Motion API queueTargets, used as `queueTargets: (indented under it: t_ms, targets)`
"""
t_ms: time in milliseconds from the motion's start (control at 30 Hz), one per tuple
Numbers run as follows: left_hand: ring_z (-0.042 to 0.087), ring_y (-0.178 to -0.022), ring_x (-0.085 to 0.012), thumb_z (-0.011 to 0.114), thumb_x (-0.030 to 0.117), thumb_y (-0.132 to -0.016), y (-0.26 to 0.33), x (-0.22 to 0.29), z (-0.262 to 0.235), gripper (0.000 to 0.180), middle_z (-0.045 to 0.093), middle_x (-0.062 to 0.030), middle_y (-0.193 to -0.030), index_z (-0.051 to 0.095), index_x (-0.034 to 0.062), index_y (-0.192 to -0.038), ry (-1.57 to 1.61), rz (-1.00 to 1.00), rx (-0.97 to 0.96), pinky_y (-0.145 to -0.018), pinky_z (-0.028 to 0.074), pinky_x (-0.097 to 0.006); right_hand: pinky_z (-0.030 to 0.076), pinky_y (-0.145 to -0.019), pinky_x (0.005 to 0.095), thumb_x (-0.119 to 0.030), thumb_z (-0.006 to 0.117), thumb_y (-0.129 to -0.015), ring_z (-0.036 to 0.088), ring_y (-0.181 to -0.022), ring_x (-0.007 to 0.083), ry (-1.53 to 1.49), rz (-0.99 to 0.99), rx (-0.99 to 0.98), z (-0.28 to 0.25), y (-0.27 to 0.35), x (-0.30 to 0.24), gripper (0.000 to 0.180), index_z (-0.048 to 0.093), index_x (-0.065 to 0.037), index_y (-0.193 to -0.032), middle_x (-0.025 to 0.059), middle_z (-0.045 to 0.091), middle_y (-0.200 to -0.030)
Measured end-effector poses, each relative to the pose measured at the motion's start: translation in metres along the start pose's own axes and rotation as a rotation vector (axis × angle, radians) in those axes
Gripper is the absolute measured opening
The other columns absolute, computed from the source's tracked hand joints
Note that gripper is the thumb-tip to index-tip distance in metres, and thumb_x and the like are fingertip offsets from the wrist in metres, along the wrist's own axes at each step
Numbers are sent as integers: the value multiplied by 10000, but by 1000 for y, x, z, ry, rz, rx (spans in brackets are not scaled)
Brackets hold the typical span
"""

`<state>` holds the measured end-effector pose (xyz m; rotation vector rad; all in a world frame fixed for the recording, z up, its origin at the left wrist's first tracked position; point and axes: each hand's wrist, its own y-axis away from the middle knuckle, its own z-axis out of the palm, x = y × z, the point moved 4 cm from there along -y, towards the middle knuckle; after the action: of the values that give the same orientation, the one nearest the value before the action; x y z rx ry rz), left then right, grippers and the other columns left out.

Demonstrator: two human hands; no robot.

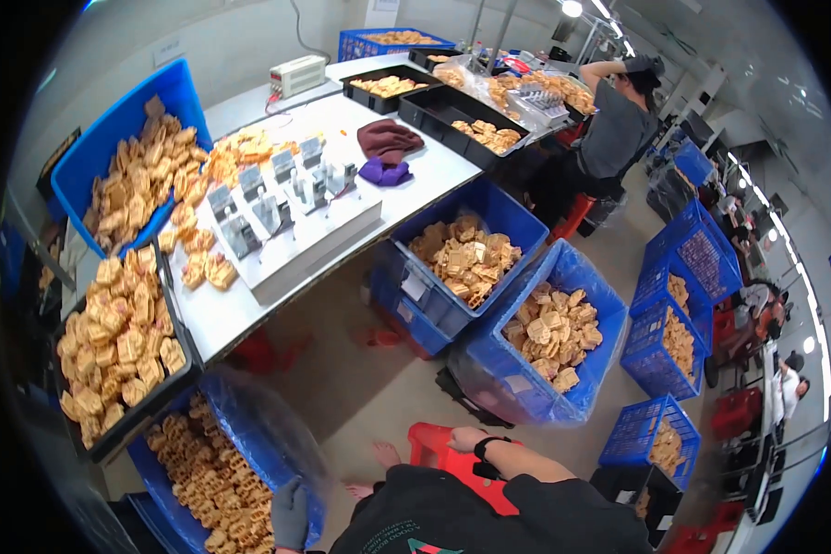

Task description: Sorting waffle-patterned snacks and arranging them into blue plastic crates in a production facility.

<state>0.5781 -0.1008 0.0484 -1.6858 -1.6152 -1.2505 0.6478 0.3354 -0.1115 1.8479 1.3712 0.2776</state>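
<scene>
My left hand (291,513), in a grey glove, grips the rim of a blue crate (316,517) at the lower left. The crate is lined with clear plastic and holds several tan, waffle-like moulded parts (214,480). My right hand (466,438), bare with a black wristband, is closed on the top of a red plastic stool (434,445) just in front of my body. My dark sleeves fill the bottom edge.
A white table (240,309) carries a white block of metal jigs (277,208), loose tan parts, black trays and a maroon cloth (388,140). Blue crates of parts (466,254) (554,332) stand on the floor. Another person (614,129) sits at the far right beside stacked blue baskets (679,332).
</scene>
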Motion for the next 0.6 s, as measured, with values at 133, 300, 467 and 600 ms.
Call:
queueTargets:
  t_ms: [133, 300, 467, 600]
  targets:
    - [615, -1062, -264, 572, 197, -905, -8, -5, 16, 362, 648, -192, -1121, 599, -26, -1189, -47, -15, -107, -927, 466, -338, 516, -735, 399, -339, 545, -874, 685, -752, 247, -127, 73, -59, 15, -5, 21, 326, 678, -42, -862, 119, 695, -763]
    - [614, -1071, -263, 595, 212, -896, -1, -25, 15, 411, 632, -192, -1166, 575, -30, -1228, -38, -76, -147, -928, 469, -340, 505, -761, 449, -307, 563, -833, 651, -810, 373, -315, -56, 248, -8, 5, -6, 308, 677, -27, -775, 205, 672, -834]
    - [607, -1093, -287, 611, 222, -888, 1, -41, 15, 431, 628, -204, -1179, 571, -33, -1232, -161, 17, -360, -932, 467, -356, 521, -707, 388, -325, 570, -885, 676, -772, 272, -799, -7, 354, 14, 57, -22, 318, 643, -20, -940, 146, 690, -832]
    - [613, -1047, -387, 623, 221, -860, -10, -46, 18, 393, 647, -250, -1087, 616, -57, -1139, -216, 229, -453, -930, 467, -404, 510, -758, 382, -327, 579, -873, 670, -839, 264, -740, 267, 435, 112, 124, 5, 304, 649, -39, -939, 139, 688, -868]
